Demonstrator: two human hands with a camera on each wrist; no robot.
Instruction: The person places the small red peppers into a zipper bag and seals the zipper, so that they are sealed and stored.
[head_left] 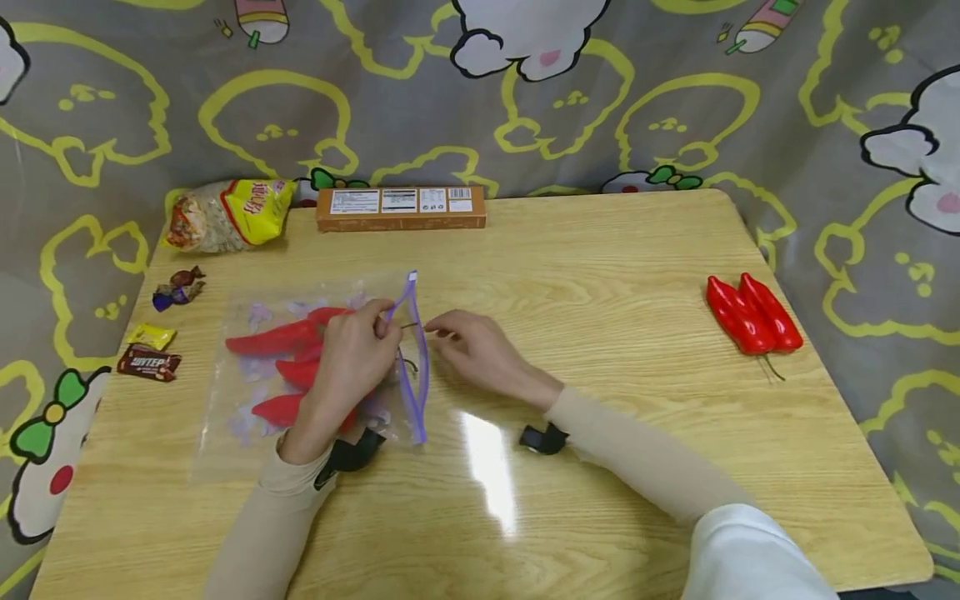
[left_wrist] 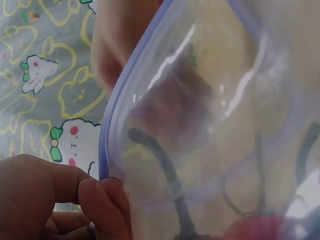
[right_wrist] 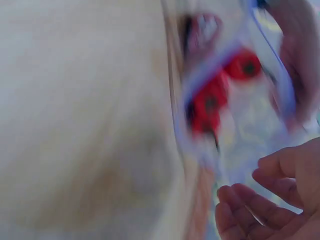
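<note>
A clear zip bag [head_left: 217, 417] with a purple zip edge [head_left: 411, 392] lies on the left half of the table, its mouth gaping to the right. Several red chili peppers [head_left: 273, 340] lie inside, with dark stems [left_wrist: 167, 165] toward the mouth. My left hand [head_left: 348, 354] reaches across the bag and pinches its zip edge between thumb and fingers. Just right of the mouth is my right hand [head_left: 483, 354], fingers loosely bent with nothing between them in the right wrist view. The left hand and bag hide parts of the peppers.
Two red peppers [head_left: 750, 321] lie at the table's right edge. At the back left are a yellow snack bag [head_left: 232, 215] and a brown box [head_left: 401, 218]. Wrapped candies [head_left: 178, 289], a yellow packet [head_left: 152, 335] and a brown bar [head_left: 149, 362] line the left edge.
</note>
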